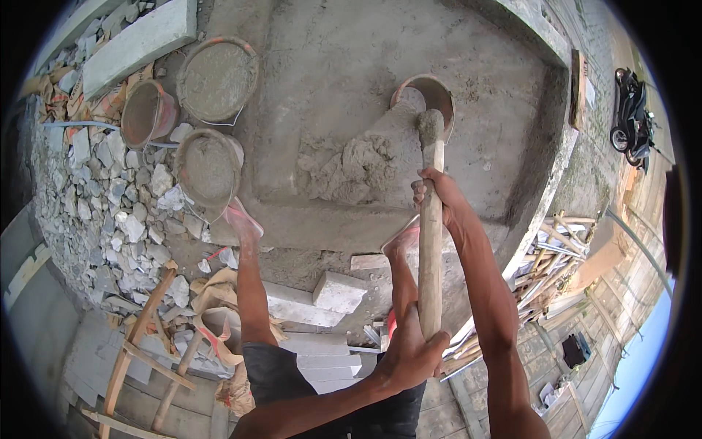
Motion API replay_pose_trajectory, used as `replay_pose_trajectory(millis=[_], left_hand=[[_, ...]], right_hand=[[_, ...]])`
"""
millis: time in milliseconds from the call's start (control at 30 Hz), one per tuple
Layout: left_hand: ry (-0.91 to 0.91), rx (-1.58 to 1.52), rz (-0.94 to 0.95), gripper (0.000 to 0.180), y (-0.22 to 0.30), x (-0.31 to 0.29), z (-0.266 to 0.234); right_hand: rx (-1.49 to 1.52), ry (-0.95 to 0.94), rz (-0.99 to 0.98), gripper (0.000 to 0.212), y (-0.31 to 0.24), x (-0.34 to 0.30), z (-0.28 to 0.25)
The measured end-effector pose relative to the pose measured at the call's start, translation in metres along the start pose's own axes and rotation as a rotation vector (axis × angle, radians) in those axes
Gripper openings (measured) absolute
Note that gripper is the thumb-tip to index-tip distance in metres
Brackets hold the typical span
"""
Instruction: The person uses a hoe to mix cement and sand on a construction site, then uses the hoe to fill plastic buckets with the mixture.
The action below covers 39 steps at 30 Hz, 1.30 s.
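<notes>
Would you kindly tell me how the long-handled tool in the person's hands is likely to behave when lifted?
The long-handled tool is probably stiff, as its thick shaft looks wooden and runs straight between the left hand and right hand. It may feel heavy at the far end, where grey mix coats the joint.

Dark shorts, near black, hem plain. Left hand and right hand both bare; right forearm bare too, lean and sinewy. Left shin bare below the hem. Footwear pinkish, pale-edged (exact kind unclear, too small).
</notes>
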<state>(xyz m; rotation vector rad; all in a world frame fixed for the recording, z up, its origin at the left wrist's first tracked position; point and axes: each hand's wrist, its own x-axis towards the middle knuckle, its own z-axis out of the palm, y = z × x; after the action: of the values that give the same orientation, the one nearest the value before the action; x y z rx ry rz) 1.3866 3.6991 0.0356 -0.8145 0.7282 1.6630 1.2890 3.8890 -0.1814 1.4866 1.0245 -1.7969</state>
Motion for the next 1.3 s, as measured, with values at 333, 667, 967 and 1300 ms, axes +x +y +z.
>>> replay_pose_trajectory(millis=[333,667,967,1300], left_hand=[[0.183,0.939,0.256,0.052,-0.053,0.159,-0.11],[0.391,1.301,0.17,0.057,-0.067,0.301,-0.26],[0.418,1.367,0.197,0.048,-0.083,0.293,-0.244],[-0.044,1.325,0.213,0.049,-0.097,0.249,-0.163]], right_hand=[[-0.008,0.094,-0.7,0.027,-0.029,0.036,-0.046],[-0.021,0.162,-0.777,0.041,0.061,0.152,-0.056],[-0.069,0.188,-0.728,0.048,0.042,0.132,-0.057],[0.407,0.332,-0.784,0.027,0.066,0.064,-0.179]])
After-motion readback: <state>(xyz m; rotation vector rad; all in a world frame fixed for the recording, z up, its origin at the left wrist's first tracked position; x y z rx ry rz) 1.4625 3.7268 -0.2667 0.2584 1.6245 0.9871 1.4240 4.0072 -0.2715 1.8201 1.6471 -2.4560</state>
